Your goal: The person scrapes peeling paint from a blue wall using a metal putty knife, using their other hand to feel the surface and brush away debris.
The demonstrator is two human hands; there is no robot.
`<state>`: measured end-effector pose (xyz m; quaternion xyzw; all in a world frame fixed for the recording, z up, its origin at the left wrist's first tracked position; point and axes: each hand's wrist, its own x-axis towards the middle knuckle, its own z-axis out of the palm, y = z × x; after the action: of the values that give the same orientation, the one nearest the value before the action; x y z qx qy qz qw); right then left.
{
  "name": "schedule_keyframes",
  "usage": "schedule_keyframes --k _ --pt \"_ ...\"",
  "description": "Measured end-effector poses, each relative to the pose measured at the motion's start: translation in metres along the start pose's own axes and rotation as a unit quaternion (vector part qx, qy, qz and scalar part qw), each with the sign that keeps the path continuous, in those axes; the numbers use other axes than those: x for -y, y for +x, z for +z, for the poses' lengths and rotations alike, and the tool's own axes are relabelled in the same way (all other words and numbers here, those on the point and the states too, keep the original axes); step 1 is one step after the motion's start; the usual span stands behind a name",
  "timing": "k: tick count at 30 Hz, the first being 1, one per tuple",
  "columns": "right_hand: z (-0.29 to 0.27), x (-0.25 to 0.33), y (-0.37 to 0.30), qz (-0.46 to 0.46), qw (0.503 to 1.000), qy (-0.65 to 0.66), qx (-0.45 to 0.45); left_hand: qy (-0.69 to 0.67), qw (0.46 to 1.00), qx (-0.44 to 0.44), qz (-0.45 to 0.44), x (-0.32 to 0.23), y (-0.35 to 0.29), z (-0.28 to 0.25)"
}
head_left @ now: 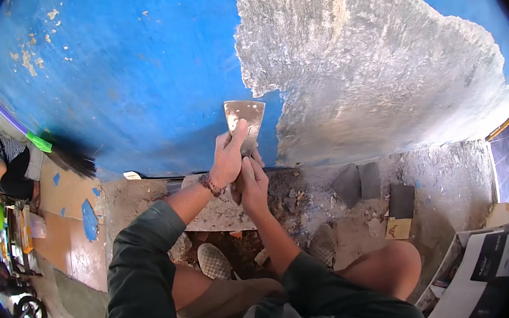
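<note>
Both my hands hold a wide metal scraper [245, 110] against the wall, its blade pointing up. My left hand [226, 161] is closed around it, one finger laid along the blade. Just below, my right hand [253, 185] is wrapped about the handle, which the fingers mostly hide. Blue paint [154, 76] covers the wall on the left. A rough grey patch of bare plaster [357, 75] spreads over the right. The blade lies on the blue paint, a little left of the ragged paint edge.
Rubble [292, 198] and dark grey sheets [360, 183] lie along the wall's foot. Blue paint flakes [89, 220] dot the floor at left, near a broom [70, 155] leaning on the wall. Another person [7, 167] is at far left. A box [485, 265] stands at lower right.
</note>
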<state>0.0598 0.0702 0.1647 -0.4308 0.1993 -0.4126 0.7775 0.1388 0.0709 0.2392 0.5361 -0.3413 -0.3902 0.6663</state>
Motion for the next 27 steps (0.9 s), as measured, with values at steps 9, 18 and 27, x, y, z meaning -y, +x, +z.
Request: schedule_keyframes --k 9,18,27 --pt "-0.002 0.036 -0.013 0.028 0.999 -0.024 0.006 -0.041 0.993 -0.087 0.067 0.013 0.0 0.015" --pt "-0.029 0.013 -0.005 -0.058 0.995 -0.061 0.048 -0.05 0.989 -0.114 0.08 0.033 0.002 0.018" --pt "-0.021 0.037 -0.003 -0.014 0.997 -0.054 0.045 0.002 0.976 -0.13 0.172 0.039 0.02 0.021"
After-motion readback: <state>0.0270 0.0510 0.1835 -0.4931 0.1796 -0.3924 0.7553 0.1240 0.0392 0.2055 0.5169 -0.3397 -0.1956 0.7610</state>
